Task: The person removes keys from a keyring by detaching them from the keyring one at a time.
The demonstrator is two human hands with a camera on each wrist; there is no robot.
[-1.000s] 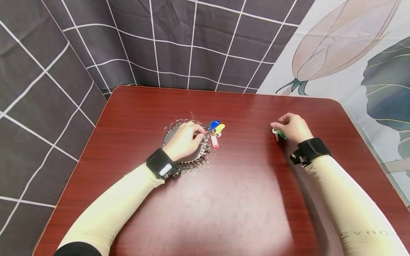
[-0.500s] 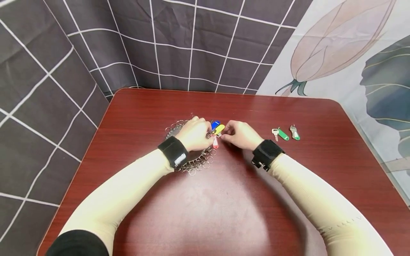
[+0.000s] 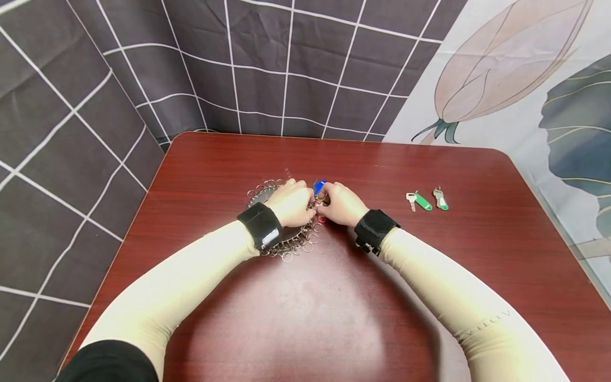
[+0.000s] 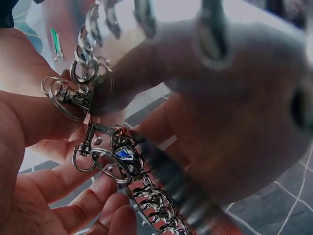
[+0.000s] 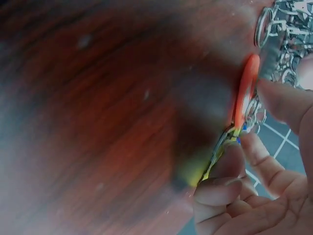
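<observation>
Nearest the person, the front half of the red-brown table [image 3: 305,318] lies bare between the two cream sleeves, so the forearms have open room to slide back or outward.

Farther in, both hands now meet at the ring of key clips [image 3: 291,241]. A second ago the right hand [image 3: 340,204] was out at the right by the green-tagged key [image 3: 420,201]; half a second ago it had let that key lie and come across, and now it touches the left hand [image 3: 291,201]. The work seems to have turned from laying down a freed key to taking the next one off the disc.

The left wrist view shows the left hand's thumb and fingers curled, pinching a swivel clasp [image 4: 73,95] and split ring at the disc's rim. In the right wrist view the right hand's fingers are bent and pressed together on the yellow tag [image 5: 215,156], with the red tag [image 5: 244,93] beside a fingertip. The blue tag [image 3: 320,185] peeks out just beyond the knuckles.

To the right, well apart, lie the green-tagged key and a second green-tagged key [image 3: 440,198], side by side, with free tabletop around them. The far edge and rounded corners stand clear of the hands, the checked curtain [image 3: 286,63] behind
</observation>
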